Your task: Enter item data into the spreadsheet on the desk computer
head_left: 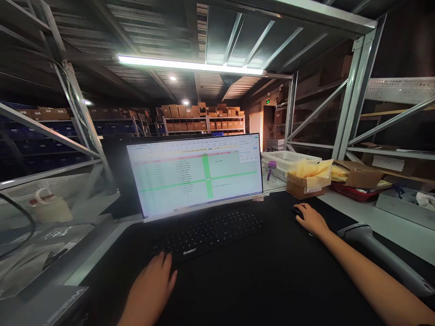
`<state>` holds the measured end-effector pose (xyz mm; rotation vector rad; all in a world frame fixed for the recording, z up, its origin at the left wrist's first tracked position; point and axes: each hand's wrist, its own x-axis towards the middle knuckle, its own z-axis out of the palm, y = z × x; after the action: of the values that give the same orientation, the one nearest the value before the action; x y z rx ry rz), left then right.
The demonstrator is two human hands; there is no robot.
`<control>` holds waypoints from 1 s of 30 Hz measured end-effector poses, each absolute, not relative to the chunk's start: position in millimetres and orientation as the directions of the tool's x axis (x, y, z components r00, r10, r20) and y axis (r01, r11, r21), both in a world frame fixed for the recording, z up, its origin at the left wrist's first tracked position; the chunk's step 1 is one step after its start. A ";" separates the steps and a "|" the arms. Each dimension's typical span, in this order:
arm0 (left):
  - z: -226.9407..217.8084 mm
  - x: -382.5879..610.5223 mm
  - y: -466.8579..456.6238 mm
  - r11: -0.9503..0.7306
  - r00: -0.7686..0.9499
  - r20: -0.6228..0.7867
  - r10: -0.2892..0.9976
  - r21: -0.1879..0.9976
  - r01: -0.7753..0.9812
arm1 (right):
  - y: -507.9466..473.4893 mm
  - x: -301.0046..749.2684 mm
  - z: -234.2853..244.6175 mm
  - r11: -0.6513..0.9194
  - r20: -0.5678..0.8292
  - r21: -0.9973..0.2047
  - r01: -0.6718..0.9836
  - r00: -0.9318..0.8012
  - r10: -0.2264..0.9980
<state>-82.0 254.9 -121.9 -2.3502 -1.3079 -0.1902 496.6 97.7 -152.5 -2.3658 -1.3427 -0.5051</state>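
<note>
My left hand (151,285) lies at the lower left corner of a black keyboard (212,232), its fingers stretched out and the thumb apart, with nothing held. Over on the black desk mat (251,280), my right hand (311,219) is curved over a dark computer mouse (298,211), most of which the fingers hide. Behind the keyboard stands a lit monitor (176,181) showing a spreadsheet with a green row and column. A grey handheld barcode scanner (384,253) lies just right of my right forearm.
Right of the monitor are a purple-capped bottle (271,173), a white plastic basket (288,159) and a cardboard box (307,185) of yellow envelopes. A red tray (356,192) and a grey bin (404,208) stand farther right. Metal shelf posts (356,90) frame the desk.
</note>
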 end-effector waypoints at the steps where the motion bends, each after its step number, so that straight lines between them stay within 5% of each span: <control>1: -122.9 -82.5 255.6 -0.458 0.545 0.329 0.771 -0.308 0.834 | 97.1 495.4 -151.2 -0.481 0.473 -0.140 0.866 0.485 0.735; 30: -120.4 -81.3 250.0 -0.476 0.528 0.345 0.776 -0.228 0.849 | 93.4 486.8 -145.7 -0.499 0.474 -0.163 0.851 0.511 0.717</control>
<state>-81.3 250.0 -120.4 -2.4015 -1.3392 -0.2739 486.8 93.4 -145.7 -2.3808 -1.2981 -0.4915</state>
